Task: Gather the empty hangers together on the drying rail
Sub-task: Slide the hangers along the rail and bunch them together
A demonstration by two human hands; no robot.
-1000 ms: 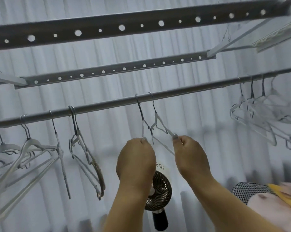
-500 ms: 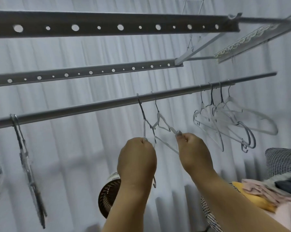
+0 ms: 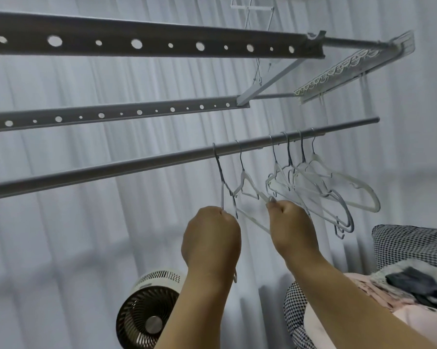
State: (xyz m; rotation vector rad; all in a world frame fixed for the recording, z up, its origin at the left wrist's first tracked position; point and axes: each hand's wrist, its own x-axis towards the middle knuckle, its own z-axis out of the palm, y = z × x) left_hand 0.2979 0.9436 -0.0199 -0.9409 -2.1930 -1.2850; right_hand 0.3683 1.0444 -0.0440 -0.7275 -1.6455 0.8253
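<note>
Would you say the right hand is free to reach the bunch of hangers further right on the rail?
Probably not yet: the right hand grips a white hanger, though the hanger bunch hangs close beside it, unobstructed.

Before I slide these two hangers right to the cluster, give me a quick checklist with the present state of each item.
1. Left hand grips the left hanger: ok.
2. Right hand pinches the right hanger: ok.
3. Both hooks over the rail: ok.
4. Rail bare between the right hanger and the cluster: ok.
5. The two held hangers not tangled where they cross: cannot tell.
6. Room on the rail past the cluster: ok.
</note>
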